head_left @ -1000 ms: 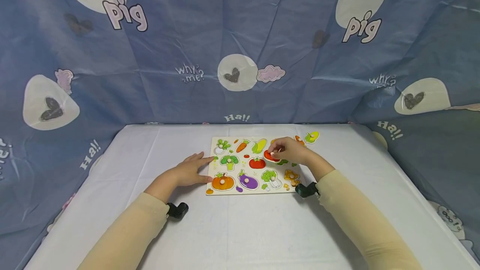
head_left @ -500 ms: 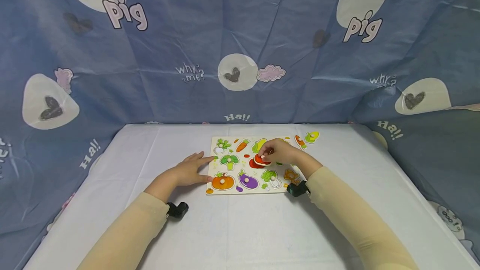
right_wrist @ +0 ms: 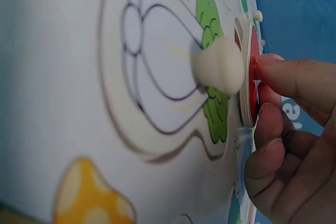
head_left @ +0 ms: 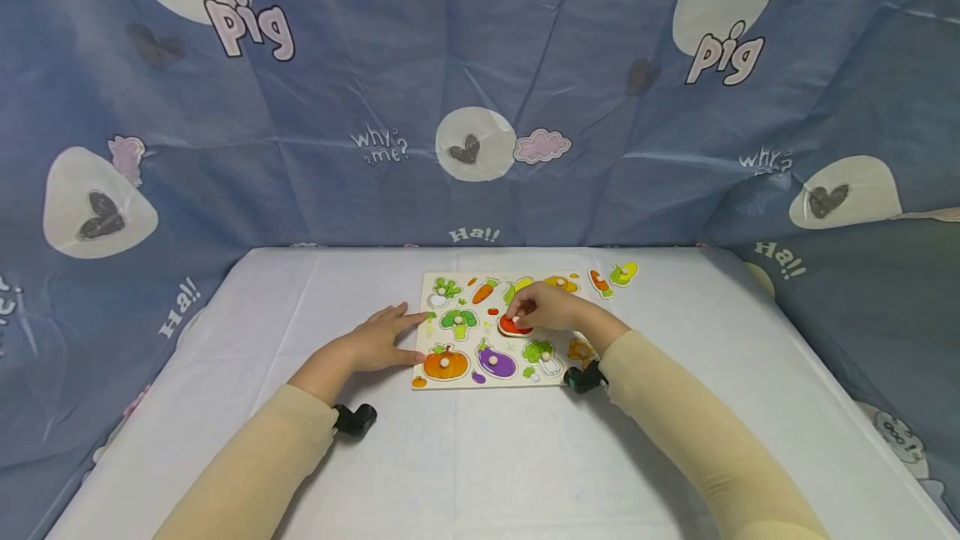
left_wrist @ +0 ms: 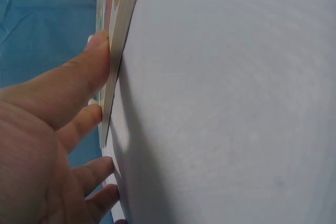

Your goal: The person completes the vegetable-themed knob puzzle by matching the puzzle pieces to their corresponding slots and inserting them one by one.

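My right hand (head_left: 546, 307) pinches the knob of a red tomato puzzle piece (head_left: 510, 327) over the tomato picture on the vegetable peg puzzle board (head_left: 517, 385). In the right wrist view the tomato piece (right_wrist: 254, 40) stands slightly proud of the board, and the fingers partly cover it. At the board's left edge lies my left hand (head_left: 382, 342), fingers spread and fairly straight. Its thumb and index finger touch that edge in the left wrist view. Knobbed pieces sit in the board, among them a pumpkin (head_left: 445, 363), eggplant (head_left: 497, 362), broccoli (head_left: 459, 323) and bok choy (right_wrist: 163, 51).
Off the board's far right corner, a carrot piece (head_left: 600, 283) and a corn piece (head_left: 623, 274) lie on the white tablecloth (head_left: 465, 465). A blue printed curtain (head_left: 337, 207) hangs behind the table. Each wrist wears a small black camera.
My right hand has moved left with the tomato piece and lowered it onto the tomato picture. The left hand has stayed still at the board's edge.
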A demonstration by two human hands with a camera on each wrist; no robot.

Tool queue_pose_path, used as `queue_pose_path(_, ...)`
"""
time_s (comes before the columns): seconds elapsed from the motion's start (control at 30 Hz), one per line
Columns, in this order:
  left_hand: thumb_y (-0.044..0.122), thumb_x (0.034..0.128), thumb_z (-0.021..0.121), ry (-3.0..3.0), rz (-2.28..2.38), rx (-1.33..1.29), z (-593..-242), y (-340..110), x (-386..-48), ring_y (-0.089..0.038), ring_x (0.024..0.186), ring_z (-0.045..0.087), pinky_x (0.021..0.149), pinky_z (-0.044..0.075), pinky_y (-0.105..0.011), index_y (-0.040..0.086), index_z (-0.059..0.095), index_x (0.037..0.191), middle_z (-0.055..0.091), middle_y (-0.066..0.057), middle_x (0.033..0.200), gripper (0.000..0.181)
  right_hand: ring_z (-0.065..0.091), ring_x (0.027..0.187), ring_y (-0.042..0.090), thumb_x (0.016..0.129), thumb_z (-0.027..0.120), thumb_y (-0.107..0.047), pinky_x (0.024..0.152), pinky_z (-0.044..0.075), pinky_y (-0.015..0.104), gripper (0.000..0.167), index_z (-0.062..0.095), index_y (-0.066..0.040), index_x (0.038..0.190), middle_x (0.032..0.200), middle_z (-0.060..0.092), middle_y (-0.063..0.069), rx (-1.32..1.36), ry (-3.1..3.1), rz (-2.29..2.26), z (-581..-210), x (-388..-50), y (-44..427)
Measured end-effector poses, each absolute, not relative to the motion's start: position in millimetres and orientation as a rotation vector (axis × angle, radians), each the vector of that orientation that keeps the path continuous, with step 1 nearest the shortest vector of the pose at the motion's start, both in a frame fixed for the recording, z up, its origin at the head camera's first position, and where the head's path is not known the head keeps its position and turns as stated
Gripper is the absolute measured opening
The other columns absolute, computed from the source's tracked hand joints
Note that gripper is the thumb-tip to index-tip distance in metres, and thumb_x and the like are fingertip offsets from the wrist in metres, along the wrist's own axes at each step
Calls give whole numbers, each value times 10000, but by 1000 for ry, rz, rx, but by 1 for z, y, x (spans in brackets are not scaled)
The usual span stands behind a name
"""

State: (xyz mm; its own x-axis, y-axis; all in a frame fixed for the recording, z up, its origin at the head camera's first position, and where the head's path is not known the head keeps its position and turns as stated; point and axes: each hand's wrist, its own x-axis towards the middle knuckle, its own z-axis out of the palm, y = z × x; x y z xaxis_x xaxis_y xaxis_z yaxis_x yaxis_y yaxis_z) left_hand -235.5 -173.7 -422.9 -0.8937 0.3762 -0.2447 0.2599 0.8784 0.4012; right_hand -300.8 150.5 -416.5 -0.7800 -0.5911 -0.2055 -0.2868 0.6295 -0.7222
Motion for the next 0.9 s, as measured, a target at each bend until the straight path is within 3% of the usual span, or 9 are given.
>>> queue_pose_path(0.9, 498, 891, 713, 2727, 535, 477, -423, -174, -235, -480, 1488, 122, 1144, 156, -680, 183, 380, 1559, 191, -256, 1622, 810, 521, 803, 137, 939, 673, 1, 737, 460, 252, 99, 728, -68, 983, 860, 606, 12, -717, 2433, -959, -420, -302, 145)
